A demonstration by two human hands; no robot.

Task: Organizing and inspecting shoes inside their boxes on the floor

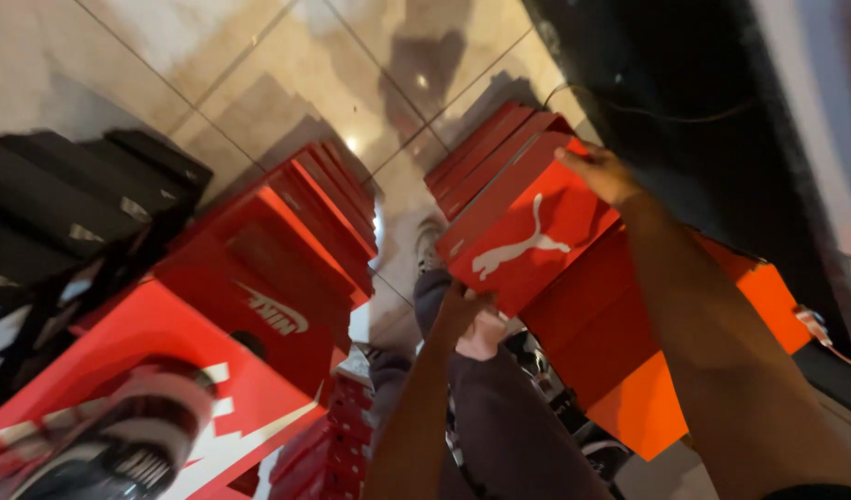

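Overhead, red shoebox [527, 231], white animal logo.

The left hand [470, 319] is half hidden under the red box [527, 231]; the shoe [111, 444] at lower left is blurred and cut off.

Two bare forearms, no sleeves.
Left hand [462, 315] at six o'clock, right hand [603, 174] toward two; dark trousers, pale shoe below.

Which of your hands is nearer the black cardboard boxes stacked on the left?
Left. The left hand grips the lower corner of the red cardboard shoebox, closer to the black boxes; the right hand holds its far upper corner.
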